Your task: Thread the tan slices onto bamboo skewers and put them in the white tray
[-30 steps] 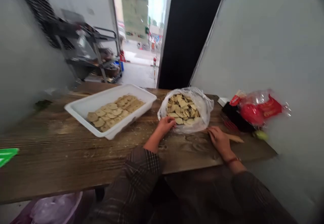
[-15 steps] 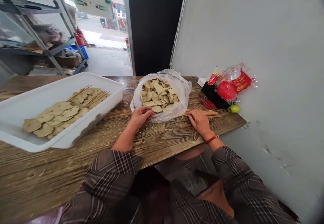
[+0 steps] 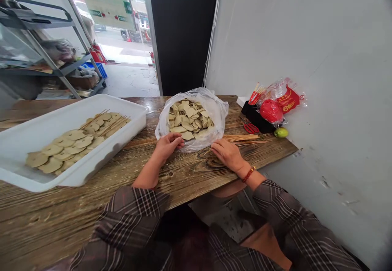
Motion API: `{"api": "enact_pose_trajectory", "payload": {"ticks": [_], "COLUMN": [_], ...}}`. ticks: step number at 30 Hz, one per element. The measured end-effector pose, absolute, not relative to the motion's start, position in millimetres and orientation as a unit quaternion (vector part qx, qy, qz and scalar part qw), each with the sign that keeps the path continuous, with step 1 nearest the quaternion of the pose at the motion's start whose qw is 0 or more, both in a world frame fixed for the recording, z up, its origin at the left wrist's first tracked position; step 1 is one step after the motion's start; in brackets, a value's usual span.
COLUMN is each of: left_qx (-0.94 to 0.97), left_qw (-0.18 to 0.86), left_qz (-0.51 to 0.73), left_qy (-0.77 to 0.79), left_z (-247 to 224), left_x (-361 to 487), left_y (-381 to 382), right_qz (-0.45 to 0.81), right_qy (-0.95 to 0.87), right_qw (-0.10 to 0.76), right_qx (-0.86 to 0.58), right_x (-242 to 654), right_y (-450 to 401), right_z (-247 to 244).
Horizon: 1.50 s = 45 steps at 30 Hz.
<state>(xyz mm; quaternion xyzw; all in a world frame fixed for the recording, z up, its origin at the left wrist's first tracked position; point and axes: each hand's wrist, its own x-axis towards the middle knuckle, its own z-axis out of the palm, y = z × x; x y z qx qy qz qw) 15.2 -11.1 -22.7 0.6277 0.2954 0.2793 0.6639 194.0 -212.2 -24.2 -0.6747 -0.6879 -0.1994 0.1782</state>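
Observation:
A clear plastic bag (image 3: 219,109) stands open on the wooden table, full of flat greenish-tan slices (image 3: 190,118). At its front left edge is my left hand (image 3: 167,146), thumb and fingers pinched together; what they hold is too small to make out. My right hand (image 3: 228,153) is at the bag's front right, its fingers closed on a thin wooden stick (image 3: 209,150). Behind and right of that hand lies a bundle of thin sticks (image 3: 245,138). More slices and sticks lie in a white tray (image 3: 73,180) on the left.
Red-handled scissors (image 3: 251,128) lie near a black box (image 3: 259,118) holding red-wrapped packets and a red plastic package (image 3: 286,99). A green fruit (image 3: 281,132) sits by the table's right end (image 3: 288,148), close to the wall. A shelf cart (image 3: 63,72) stands beyond the table.
My right hand has moved left, away from the stick bundle toward the front of the bag, with a thin stick in it. My left hand remains by the bag. The view has shifted slightly.

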Motion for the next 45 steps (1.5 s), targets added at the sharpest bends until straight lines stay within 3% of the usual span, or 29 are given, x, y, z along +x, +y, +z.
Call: {"api": "enact_pose_trajectory", "payload": {"ticks": [9,13,18,21,24,29,35,40,45], "left_qx": [0.628,0.627,0.614,0.644,0.732,0.845,0.907,0.905,0.850], "left_qw": [0.667,0.670,0.625,0.535,0.372,0.178,0.065,0.082,0.187], "left_qz": [0.280,0.283,0.355,0.422,0.441,0.376,0.271,0.265,0.343], "left_qy": [0.287,0.278,0.326,0.348,0.361,0.335,0.316,0.323,0.352], "left_z": [-28.7,-30.4,-33.0,-35.0,-34.0,-28.6,-28.1,-30.6,-29.2], "left_x": [17.2,17.8,18.6,14.7,8.0,7.2,27.0,33.4,34.4], "left_y": [-15.9,-16.8,-11.8,-4.7,-0.2,-0.2,6.0,14.9,17.4], "right_qz": [-0.223,-0.126,0.007,0.036,0.048,0.088,0.110,0.119,0.132], "right_qy": [-0.639,-0.608,-0.583,-0.566,-0.559,-0.562,-0.573,-0.564,-0.560], "right_qw": [0.360,0.445,0.476,0.493,0.510,0.523,0.540,0.547,0.554], "right_qx": [-0.642,-0.645,-0.659,-0.660,-0.652,-0.635,-0.607,-0.606,-0.602], "right_x": [179.7,178.6,175.8,183.2,192.0,195.5,189.2,187.1,185.8], "right_y": [-191.9,-159.0,-112.4,-90.5,-77.9,-74.4,-81.0,-84.9,-85.2], "right_z": [40.6,35.2,9.6,-4.6,-19.4,-36.1,-30.2,-25.8,-27.3]}}
